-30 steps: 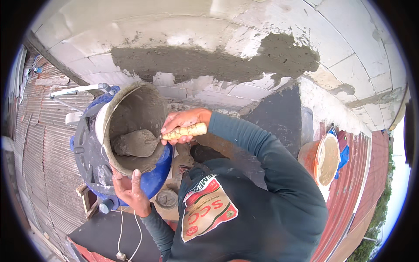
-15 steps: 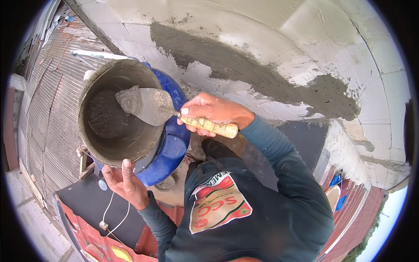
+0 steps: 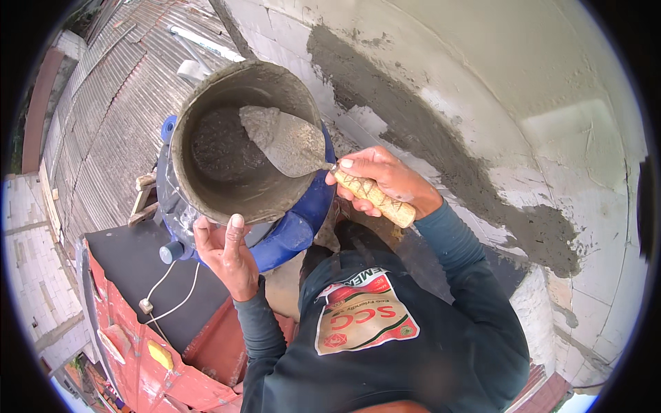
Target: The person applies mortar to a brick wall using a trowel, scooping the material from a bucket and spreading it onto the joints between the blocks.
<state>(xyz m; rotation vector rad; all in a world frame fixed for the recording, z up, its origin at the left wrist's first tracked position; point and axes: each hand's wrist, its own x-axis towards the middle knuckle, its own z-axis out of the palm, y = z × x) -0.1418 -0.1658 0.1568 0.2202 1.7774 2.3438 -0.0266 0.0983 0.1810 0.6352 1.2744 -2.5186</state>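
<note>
My right hand (image 3: 389, 180) is wrapped round the worn wooden handle of a trowel (image 3: 292, 146). The trowel's metal blade reaches over the opening of a round, mortar-crusted bucket (image 3: 292, 199), and a lump of wet grey mortar (image 3: 260, 126) sits at its tip. More grey mortar lies inside the bucket. At the bucket's near rim, my left hand (image 3: 231, 256) has its thumb and fingers against the edge; some fingers are hidden below it. Under the bucket stands a blue plastic drum (image 3: 286, 241).
A pale block wall (image 3: 496, 89) rises on the far right, with a long smear of grey mortar (image 3: 427, 131). Corrugated roofing (image 3: 103, 110) spreads on the left. White cable (image 3: 172, 303) lies on a dark sheet near a yellow sponge-like piece (image 3: 160, 354) on red metal roofing.
The view has turned, so bucket, trowel and hands appear further right and the bucket higher. Both hands keep their places on trowel and rim; the mortar lump stays on the blade.
</note>
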